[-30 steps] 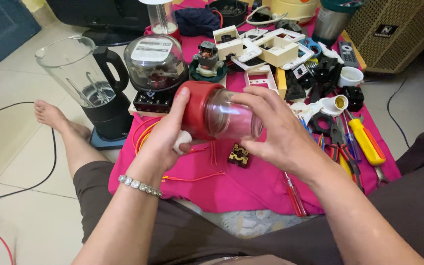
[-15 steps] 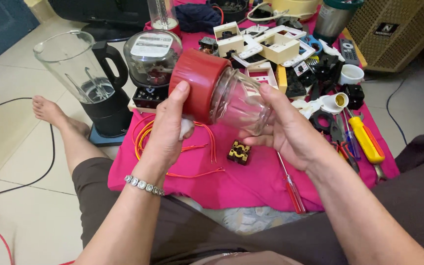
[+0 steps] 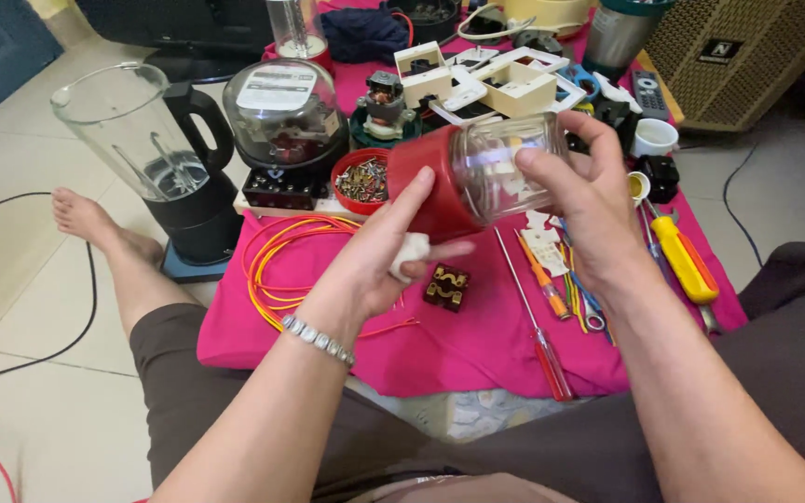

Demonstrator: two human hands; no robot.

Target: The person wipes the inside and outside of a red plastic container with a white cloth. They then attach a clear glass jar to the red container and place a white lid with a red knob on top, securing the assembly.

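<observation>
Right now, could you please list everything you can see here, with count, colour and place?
jar: one, clear glass with a red base, held sideways above the cloth
cloth: one, pink, spread on the floor
blender jug: one, clear with black handle, far left
glass dome: one, clear, on a black base behind the wires
screw bowl: one, red, beside the dome
wires: a coil, yellow and orange, left on the cloth
screwdrivers: several, red, orange and yellow handles, right on the cloth
small block: one, dark, mid cloth
white cup: one, far right
left hand: on the red base, white scrap in the fingers
right hand: around the glass end
</observation>
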